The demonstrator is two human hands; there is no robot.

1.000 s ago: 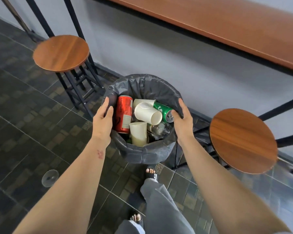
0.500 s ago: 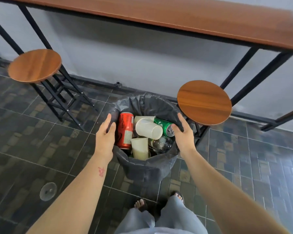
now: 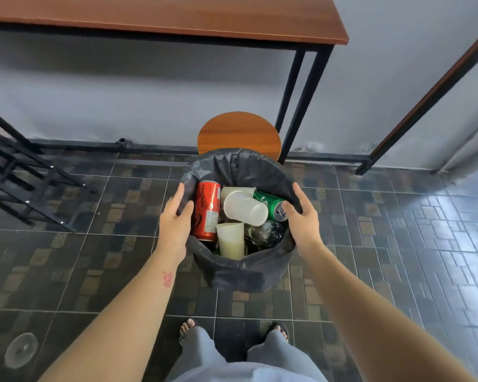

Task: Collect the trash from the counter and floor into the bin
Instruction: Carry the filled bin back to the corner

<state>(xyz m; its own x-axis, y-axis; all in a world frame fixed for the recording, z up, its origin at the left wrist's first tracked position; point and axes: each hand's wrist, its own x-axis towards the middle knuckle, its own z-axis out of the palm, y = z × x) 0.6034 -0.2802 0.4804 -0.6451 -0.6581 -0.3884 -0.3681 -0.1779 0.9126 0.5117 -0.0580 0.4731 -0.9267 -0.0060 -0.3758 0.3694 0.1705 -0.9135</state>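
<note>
My left hand [image 3: 175,223] and right hand [image 3: 302,219] grip opposite rim edges of the bin [image 3: 246,274] — thumbs hooked inside — probably to keep it level

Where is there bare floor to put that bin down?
Bare tiles lie right of the bin, out to the slanted table leg, and left, up to the black stool frame. Behind the bin the round stool crowds in.

Partly hidden stool [image 3: 239,133]
Beyond the left hand [image 3: 174,224], the bin's [image 3: 243,274] far rim covers its near edge and legs.
</note>
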